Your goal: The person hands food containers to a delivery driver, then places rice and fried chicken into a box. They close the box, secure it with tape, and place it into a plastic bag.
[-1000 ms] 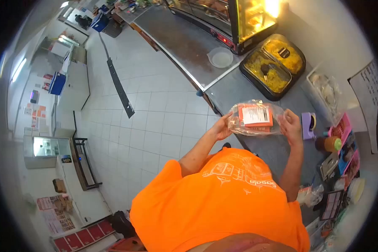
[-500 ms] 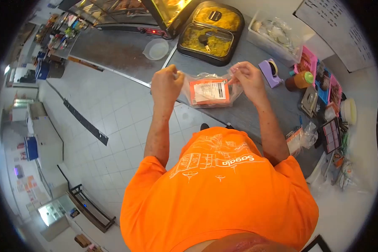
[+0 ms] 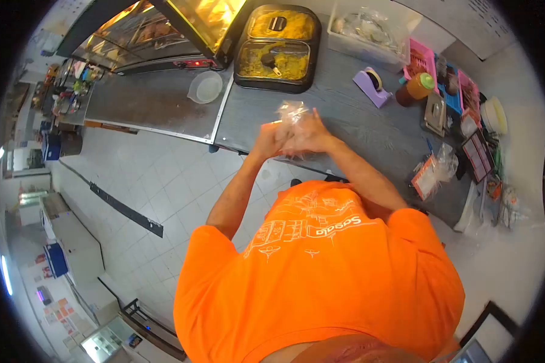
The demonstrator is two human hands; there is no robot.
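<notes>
My left hand [image 3: 268,141] and my right hand [image 3: 307,134] are pressed together over the grey counter [image 3: 357,130], both closed on a clear plastic bag [image 3: 290,112]. The bag's gathered top sticks up above my fingers. The orange package inside it is hidden behind my hands. My orange shirt fills the lower part of the view.
A black two-part tray of yellow food [image 3: 275,48] sits at the counter's back, beside a heated display case [image 3: 163,30]. A clear tub [image 3: 204,86], purple tape dispenser [image 3: 370,85], brown jar with green lid [image 3: 415,88], pink baskets [image 3: 422,60] and a small bagged item [image 3: 433,175] lie around.
My hands were apart, holding the bag's two top corners with the orange package showing. They have come together at the middle and bunched the bag's top, covering the package.
</notes>
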